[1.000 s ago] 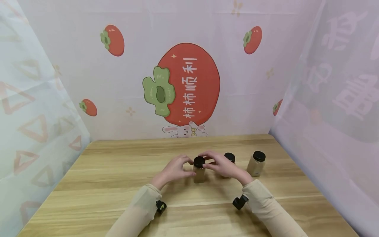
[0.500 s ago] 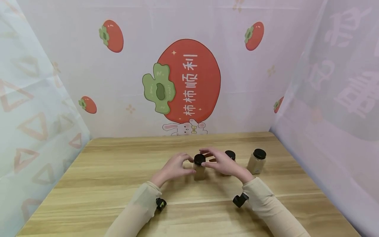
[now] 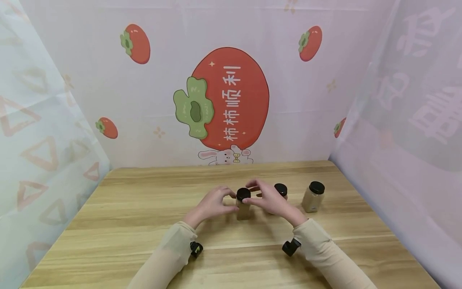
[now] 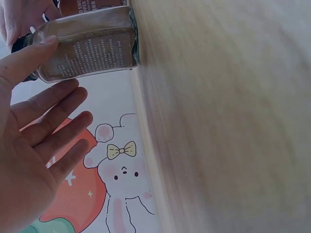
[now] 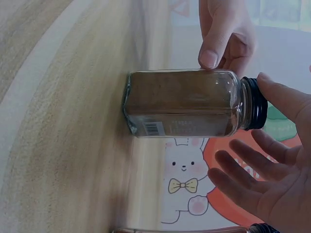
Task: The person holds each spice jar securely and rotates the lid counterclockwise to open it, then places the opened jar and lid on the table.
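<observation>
A square glass spice jar (image 3: 243, 213) of brown powder stands upright on the wooden table, its black screw lid (image 5: 255, 104) on top. My left hand (image 3: 213, 204) holds the jar's body from the left, thumb (image 4: 47, 41) against the glass and forefinger at the opposite side. From the right, my right hand (image 3: 268, 200) pinches the lid, with the thumb (image 5: 279, 94) on its near side and forefinger on the far side. The other fingers of both hands are spread, off the jar. Printed text and a barcode show on the glass.
A second black-lidded jar (image 3: 280, 189) stands just behind my right hand, partly hidden by it. Farther right is a third jar (image 3: 312, 200) of light brown powder. A printed cloth backdrop (image 3: 155, 100) rises along the back edge of the wooden table (image 3: 144, 224).
My right thumb has slid left across the front of the lid, while the fingers behind it shifted slightly right. My left hand and the jar stay in place. The head view has tilted a little.
</observation>
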